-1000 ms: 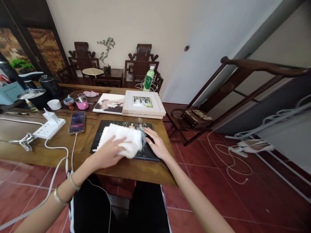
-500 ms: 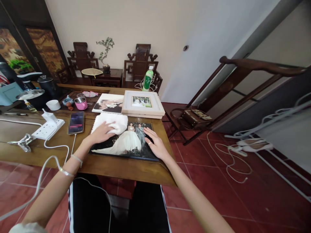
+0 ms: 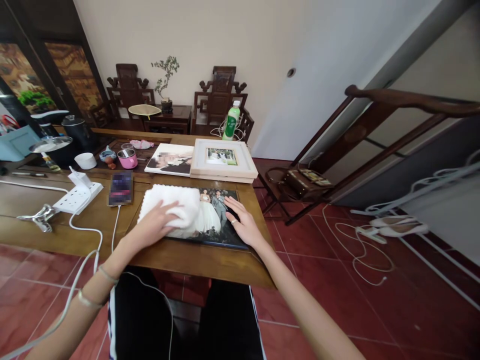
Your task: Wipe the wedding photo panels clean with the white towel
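A dark wedding photo panel (image 3: 221,225) lies flat near the front edge of the wooden table (image 3: 187,260). My left hand (image 3: 152,225) presses a folded white cloth (image 3: 176,207) onto the panel's left half, fingers flat on top of the cloth. My right hand (image 3: 243,222) lies open on the panel's right edge, fingers spread, a ring on one finger. Just behind the panel sit a cream framed photo (image 3: 223,160) and an unframed photo print (image 3: 170,159).
A phone (image 3: 120,188) on a cable, a white power strip (image 3: 77,192) and a metal clip (image 3: 35,217) lie at the left. A pink cup (image 3: 127,159), white bowl (image 3: 85,160) and green bottle (image 3: 231,120) stand further back. Carved chairs line the wall; cables cross the red tile floor on the right.
My left hand slid the cloth from the panel's near middle up to its far left corner, then back down toward the left middle. My right hand stayed on the panel's right edge.
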The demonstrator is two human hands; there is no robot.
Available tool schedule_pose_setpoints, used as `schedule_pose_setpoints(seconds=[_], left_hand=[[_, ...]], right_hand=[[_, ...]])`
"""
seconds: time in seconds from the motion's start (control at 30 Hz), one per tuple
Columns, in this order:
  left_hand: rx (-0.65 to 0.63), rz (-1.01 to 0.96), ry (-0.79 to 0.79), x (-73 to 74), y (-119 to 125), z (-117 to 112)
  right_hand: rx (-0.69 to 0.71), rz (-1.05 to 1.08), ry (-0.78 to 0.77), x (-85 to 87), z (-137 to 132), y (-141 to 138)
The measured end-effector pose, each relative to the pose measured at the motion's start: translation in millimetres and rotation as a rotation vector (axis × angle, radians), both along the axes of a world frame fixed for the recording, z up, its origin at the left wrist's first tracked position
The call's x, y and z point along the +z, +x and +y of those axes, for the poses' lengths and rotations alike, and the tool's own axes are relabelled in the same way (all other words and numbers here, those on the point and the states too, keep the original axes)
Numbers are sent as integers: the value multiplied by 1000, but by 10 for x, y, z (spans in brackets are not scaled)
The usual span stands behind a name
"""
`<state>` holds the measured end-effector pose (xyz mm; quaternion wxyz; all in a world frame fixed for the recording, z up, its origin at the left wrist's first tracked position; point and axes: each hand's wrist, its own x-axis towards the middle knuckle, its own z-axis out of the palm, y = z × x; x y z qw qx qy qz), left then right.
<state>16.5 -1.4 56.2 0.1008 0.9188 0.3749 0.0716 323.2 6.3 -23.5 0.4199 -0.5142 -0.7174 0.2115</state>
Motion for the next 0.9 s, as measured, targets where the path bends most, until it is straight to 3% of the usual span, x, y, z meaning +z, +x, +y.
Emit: schedule_pose_setpoints(seconds=[0.17, 0.3, 0.4, 0.53, 0.63, 0.7, 0.8, 0.9], left_hand=[[136, -15, 8, -81, -77, 735], [155, -33, -36, -44, -142, 928], [110, -41, -85, 13, -228, 742], [-46, -56, -238, 118, -393, 165], [-96, -50, -338, 207, -496, -276], [-108, -38, -364, 248, -522, -448], [-65, -11, -316, 242, -482, -446], [20, 9, -209, 158, -359, -208]], right_hand=[[11, 12, -12, 11, -1, 7], [13, 20, -16, 21, -3, 6], [12, 28, -14, 23, -3, 3], [9, 30, -8, 21, -3, -4], [0, 28, -5, 17, -5, -10], [-1, 27, -1, 14, -6, -13], [0, 20, 1, 10, -7, -13], [-1, 14, 1, 8, -8, -12]])
